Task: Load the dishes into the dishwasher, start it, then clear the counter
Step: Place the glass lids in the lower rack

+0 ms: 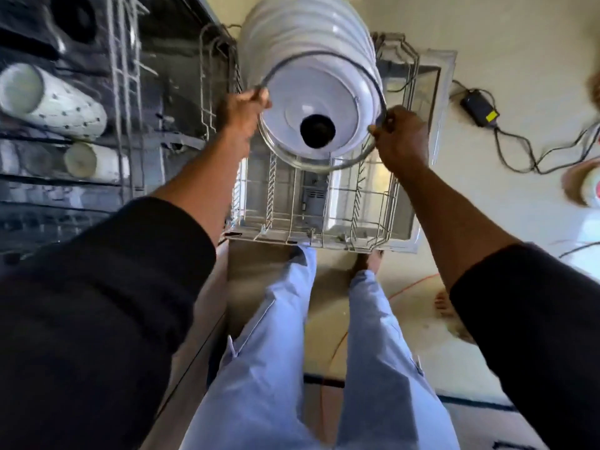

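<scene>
Mugs lie on their sides left of the white wire lower rack [324, 203]: a white ceramic mug with dark specks [55, 99] and a plain white cup [94, 160], both in the dark upper wire rack [123, 92]. Above the lower rack, the left hand [242, 113] grips the left edge of a round glass lid with a metal rim and black knob [292, 102], fingers curled on the rim. The right hand [401, 141] pinches the rim's right edge. The lid stands tilted on edge, knob toward the person, just in front of a row of white plates [302, 24] standing in the far half of the lower rack. Right of the lower rack, on the floor, lies a black power adapter [479, 107] with a yellow label; its writing cannot be read.
</scene>
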